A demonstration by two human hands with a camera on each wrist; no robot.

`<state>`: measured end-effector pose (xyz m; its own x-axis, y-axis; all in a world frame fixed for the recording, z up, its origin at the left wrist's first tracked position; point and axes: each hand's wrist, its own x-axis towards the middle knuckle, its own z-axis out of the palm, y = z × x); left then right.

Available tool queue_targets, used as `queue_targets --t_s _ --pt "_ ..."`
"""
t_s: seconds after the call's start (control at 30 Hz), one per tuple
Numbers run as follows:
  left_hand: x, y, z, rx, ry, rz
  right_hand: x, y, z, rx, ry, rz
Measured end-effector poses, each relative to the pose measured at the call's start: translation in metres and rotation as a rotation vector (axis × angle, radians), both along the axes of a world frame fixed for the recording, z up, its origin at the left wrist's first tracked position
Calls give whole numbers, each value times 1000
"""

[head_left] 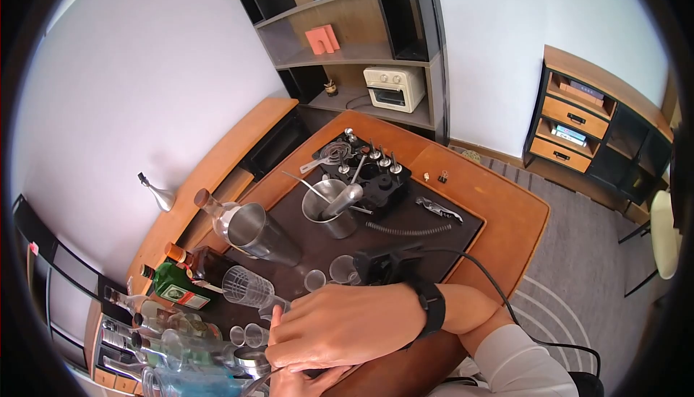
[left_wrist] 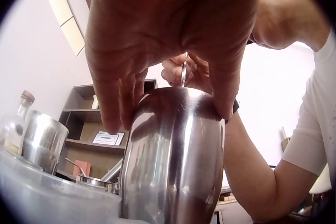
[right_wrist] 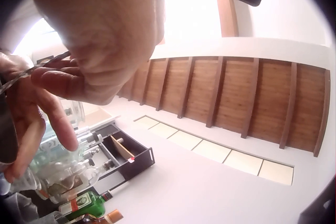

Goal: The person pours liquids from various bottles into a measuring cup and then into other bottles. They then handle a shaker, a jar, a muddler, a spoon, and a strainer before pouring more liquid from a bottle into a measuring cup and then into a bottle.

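A shiny metal cup (left_wrist: 173, 155) stands upright in the left wrist view, with my left hand (left_wrist: 168, 24) above it and its fingers round both sides of the rim. Behind the rim, my right hand (left_wrist: 194, 71) pinches a twisted metal stem (left_wrist: 184, 74). The right wrist view shows the same stem (right_wrist: 39, 66) slanting from the curled fingers of my right hand (right_wrist: 100, 40) past my left hand (right_wrist: 31, 108). From the head, my right hand (head_left: 347, 325) covers most of my left hand (head_left: 307, 384). The stem's lower end is hidden.
Glass bottles, a green bottle (head_left: 173, 285) and clear glasses (head_left: 247, 286) crowd the left. Beyond stand a large metal tin (head_left: 264, 234) and a metal cup with tools (head_left: 329, 216). A spring (head_left: 408, 231) and corkscrew (head_left: 439, 209) lie on the dark mat; a cable (head_left: 495, 285) crosses the right side.
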<state>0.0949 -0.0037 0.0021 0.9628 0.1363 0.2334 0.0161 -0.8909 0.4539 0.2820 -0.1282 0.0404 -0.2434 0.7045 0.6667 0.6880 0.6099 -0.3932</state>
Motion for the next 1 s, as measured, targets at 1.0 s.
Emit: queue_targets --t_s 1.0 --pt "17 10 -10 -122 -117 -76 -4 5 -4 -74 6 -43"
